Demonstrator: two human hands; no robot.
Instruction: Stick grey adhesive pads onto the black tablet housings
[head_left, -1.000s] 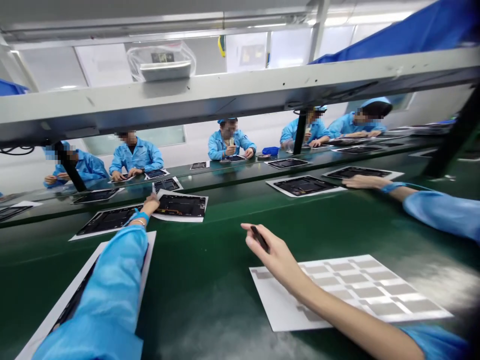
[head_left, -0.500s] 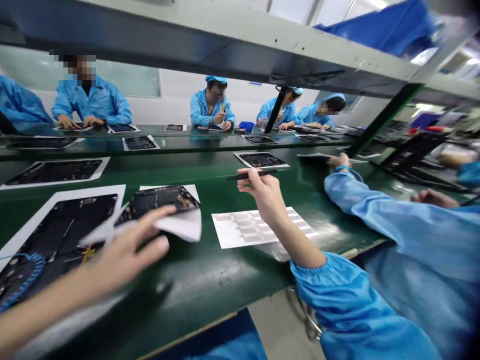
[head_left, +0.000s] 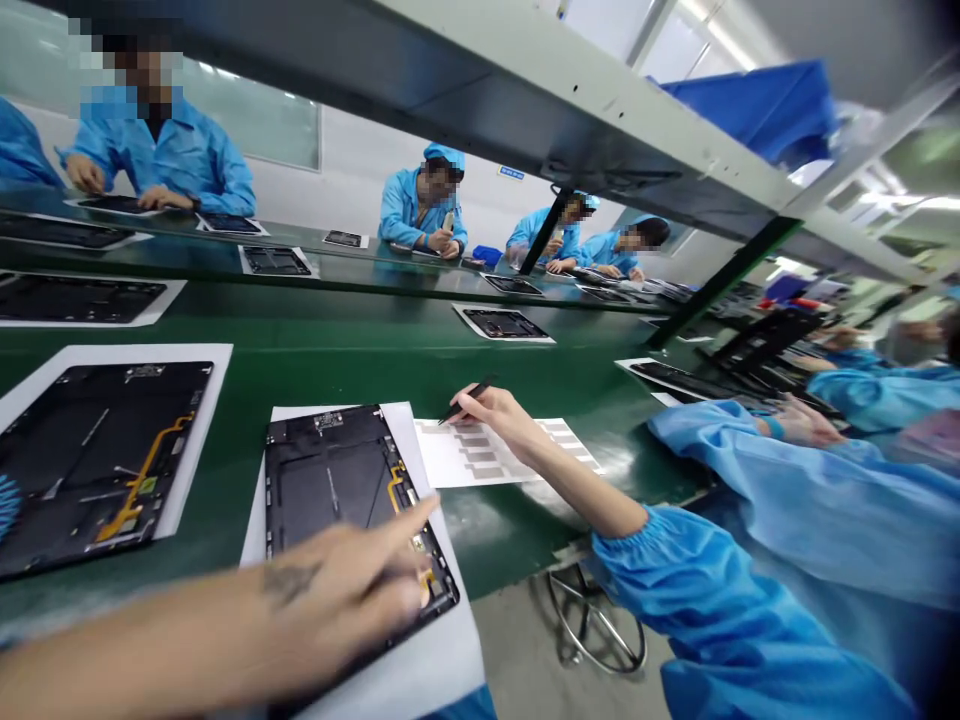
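Note:
Over the near tablet housing (head_left: 322,485), a black shell with an orange flex cable along its right side, my left hand (head_left: 352,590) is spread with its index finger stretched out. It hides the lower part of the shell; whether it touches is hard to tell. White paper (head_left: 457,640) lies beneath the housing. My right hand (head_left: 495,415) pinches slim black tweezers (head_left: 455,410), their tip at the upper left of a white sheet of grey adhesive strips (head_left: 480,462).
Another tablet housing (head_left: 97,440) on paper lies at the left, beside a blue coiled cord (head_left: 9,510). More housings, such as one (head_left: 506,323), line the green bench (head_left: 322,370). A co-worker's sleeve (head_left: 757,450) is close on my right. A shelf (head_left: 480,80) hangs overhead.
The near housing and its paper have come toward me and now lie at the bench's front. My left hand has moved rightward and down over it. My right hand has lowered the tweezers to the sheet.

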